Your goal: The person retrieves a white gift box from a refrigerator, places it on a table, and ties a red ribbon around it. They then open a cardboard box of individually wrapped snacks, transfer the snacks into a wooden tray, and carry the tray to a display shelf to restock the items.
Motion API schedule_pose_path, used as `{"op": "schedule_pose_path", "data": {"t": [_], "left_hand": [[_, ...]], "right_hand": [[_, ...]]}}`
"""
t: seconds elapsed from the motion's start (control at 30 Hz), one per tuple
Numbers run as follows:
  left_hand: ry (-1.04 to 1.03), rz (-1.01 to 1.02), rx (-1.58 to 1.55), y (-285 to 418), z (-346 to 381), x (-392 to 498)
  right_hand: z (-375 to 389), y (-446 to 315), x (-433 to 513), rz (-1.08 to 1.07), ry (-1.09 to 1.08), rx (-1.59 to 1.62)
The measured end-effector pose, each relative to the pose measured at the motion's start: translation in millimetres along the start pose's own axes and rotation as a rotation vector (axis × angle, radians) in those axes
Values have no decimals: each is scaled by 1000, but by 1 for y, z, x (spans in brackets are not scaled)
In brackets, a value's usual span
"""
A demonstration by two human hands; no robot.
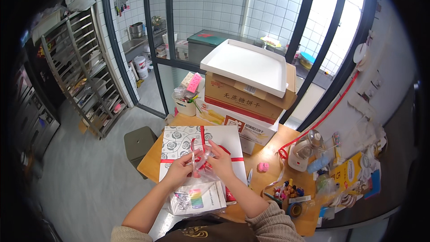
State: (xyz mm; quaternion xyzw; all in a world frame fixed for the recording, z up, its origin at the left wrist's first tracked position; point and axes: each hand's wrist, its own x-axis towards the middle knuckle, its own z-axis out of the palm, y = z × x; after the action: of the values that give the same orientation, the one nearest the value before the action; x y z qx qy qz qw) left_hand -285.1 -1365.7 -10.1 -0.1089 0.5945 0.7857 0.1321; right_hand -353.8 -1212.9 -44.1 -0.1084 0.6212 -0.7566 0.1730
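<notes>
A white gift box (223, 136) with a grey rose print lies on the wooden table, crossed by red ribbon (203, 134). Over its middle, my left hand (179, 172) pinches a thin loose length of the ribbon beside the knot. My right hand (220, 163) grips the gathered top of a clear plastic bag (201, 178) close to the ribbon loops. Inside that bag, a white candle pack (215, 195) with a rainbow-striped picture hangs over the box's near edge. Fingers partly hide the knot, so the exact hold on each strand is unclear.
Scissors (249, 176) lie right of the box on the table (151, 161), near a pink object (263, 167) and small figurines (289, 190). Stacked cartons (245, 104) carry a white tray (247, 67) behind. A stool (139, 141) stands left; an electric kettle (299, 156) stands right.
</notes>
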Motion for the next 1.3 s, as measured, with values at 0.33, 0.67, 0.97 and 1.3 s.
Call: {"op": "schedule_pose_path", "data": {"t": [0.33, 0.67, 0.97, 1.3], "left_hand": [[44, 691, 1057, -6, -10, 5], [-66, 561, 811, -16, -70, 34], [-534, -388, 712, 1, -14, 127], [-400, -497, 664, 27, 5, 108]], "right_hand": [[2, 14, 6, 193, -243, -81], [-23, 39, -126, -119, 188, -440], [25, 84, -233, 142, 933, 32], [106, 202, -445, 542, 1291, -296]]}}
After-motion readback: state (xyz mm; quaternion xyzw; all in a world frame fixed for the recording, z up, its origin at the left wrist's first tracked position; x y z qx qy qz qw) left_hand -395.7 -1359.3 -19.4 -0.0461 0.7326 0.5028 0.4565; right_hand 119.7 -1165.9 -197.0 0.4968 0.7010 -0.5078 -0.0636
